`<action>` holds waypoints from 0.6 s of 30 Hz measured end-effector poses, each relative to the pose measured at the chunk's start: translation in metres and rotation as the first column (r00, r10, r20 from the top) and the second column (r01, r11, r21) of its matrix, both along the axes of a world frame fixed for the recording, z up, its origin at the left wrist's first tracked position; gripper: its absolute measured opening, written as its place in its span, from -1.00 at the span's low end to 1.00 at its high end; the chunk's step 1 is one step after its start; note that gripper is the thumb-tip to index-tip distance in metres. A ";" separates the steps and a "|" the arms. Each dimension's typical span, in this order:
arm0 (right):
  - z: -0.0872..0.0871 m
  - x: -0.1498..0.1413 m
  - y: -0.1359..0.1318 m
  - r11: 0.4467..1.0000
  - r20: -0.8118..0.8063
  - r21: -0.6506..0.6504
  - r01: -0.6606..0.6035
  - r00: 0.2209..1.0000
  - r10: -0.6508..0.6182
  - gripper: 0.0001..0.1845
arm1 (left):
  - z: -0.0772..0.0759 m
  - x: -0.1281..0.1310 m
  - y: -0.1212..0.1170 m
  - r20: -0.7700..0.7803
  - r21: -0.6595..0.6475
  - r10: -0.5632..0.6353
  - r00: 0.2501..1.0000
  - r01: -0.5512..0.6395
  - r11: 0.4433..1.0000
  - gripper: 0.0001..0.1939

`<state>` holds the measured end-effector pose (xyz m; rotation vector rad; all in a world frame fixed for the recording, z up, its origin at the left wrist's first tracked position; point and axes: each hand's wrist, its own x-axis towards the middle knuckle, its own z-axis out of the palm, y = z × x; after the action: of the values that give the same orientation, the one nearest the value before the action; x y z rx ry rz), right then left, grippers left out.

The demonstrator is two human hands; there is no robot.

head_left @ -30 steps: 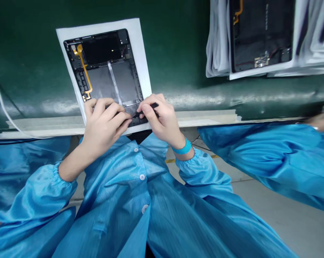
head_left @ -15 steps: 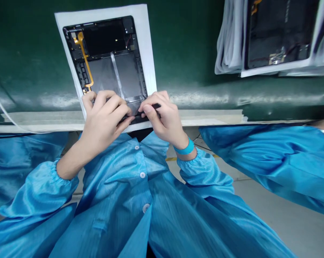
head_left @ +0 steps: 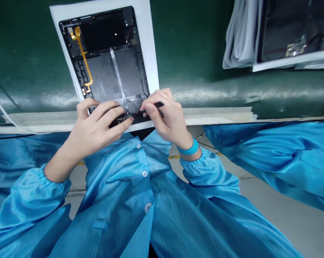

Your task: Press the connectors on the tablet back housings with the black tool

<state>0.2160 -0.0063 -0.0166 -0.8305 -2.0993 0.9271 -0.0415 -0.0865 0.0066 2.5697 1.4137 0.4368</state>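
Black tool (head_left: 159, 104) in R hand (head_left: 166, 116), L hand (head_left: 93, 130) on open tablet (head_left: 116, 73).

The green bench (head_left: 191, 53) is edged with pale tape (head_left: 218, 113) and streaked by reflected light (head_left: 198, 96), above a grey floor (head_left: 272, 204) crossed by a yellow line (head_left: 174, 157)

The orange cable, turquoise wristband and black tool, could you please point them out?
Orange cable (head_left: 77, 33), head view, wide upper end.
Turquoise wristband (head_left: 190, 148), head view, its middle.
Black tool (head_left: 159, 104), head view, its exposed end.
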 end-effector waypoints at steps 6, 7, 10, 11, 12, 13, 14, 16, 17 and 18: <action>0.000 0.001 -0.001 0.999 -0.022 -0.049 -0.002 1.000 0.001 -0.53 | 0.007 0.002 0.002 -0.029 -0.122 0.039 0.999 -0.042 0.992 -0.73; 0.000 0.001 -0.001 0.998 -0.026 -0.056 -0.011 1.000 0.009 -0.54 | 0.008 0.002 0.003 -0.025 -0.134 0.039 0.999 -0.042 0.990 -0.74; -0.001 0.000 0.000 0.998 -0.045 -0.051 -0.048 0.998 0.045 -0.56 | 0.008 0.001 0.007 -0.014 -0.174 0.036 0.999 -0.038 0.984 -0.76; -0.002 0.000 0.000 0.997 -0.047 -0.044 -0.057 0.997 0.055 -0.57 | 0.008 0.000 0.008 -0.012 -0.195 0.041 0.999 -0.043 0.980 -0.76; -0.002 0.000 0.000 0.997 -0.047 -0.038 -0.063 0.997 0.061 -0.57 | 0.008 0.000 0.010 -0.008 -0.216 0.044 0.999 -0.045 0.975 -0.76; -0.003 0.001 0.000 0.997 -0.043 -0.035 -0.062 0.997 0.060 -0.58 | 0.008 0.000 0.011 0.000 -0.234 0.048 0.999 -0.047 0.971 -0.76; -0.003 0.001 0.001 0.998 -0.037 -0.033 -0.062 0.997 0.061 -0.58 | 0.008 -0.001 0.012 0.008 -0.253 0.053 0.999 -0.049 0.966 -0.77; -0.005 0.001 0.001 0.997 -0.024 -0.027 -0.065 0.998 0.065 -0.58 | 0.007 0.000 0.014 0.022 -0.280 0.051 0.998 -0.043 0.959 -0.78; -0.005 0.001 0.001 0.998 -0.020 -0.022 -0.067 0.998 0.066 -0.58 | 0.007 0.000 0.015 0.025 -0.286 0.050 0.998 -0.041 0.957 -0.78; -0.006 0.001 0.001 0.998 -0.018 -0.016 -0.069 0.997 0.068 -0.58 | 0.007 0.000 0.016 0.024 -0.288 0.048 0.999 -0.040 0.957 -0.78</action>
<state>0.2166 -0.0049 -0.0224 -0.7600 -2.1194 0.9852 -0.0419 -0.0707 0.0136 2.2945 1.4100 0.2525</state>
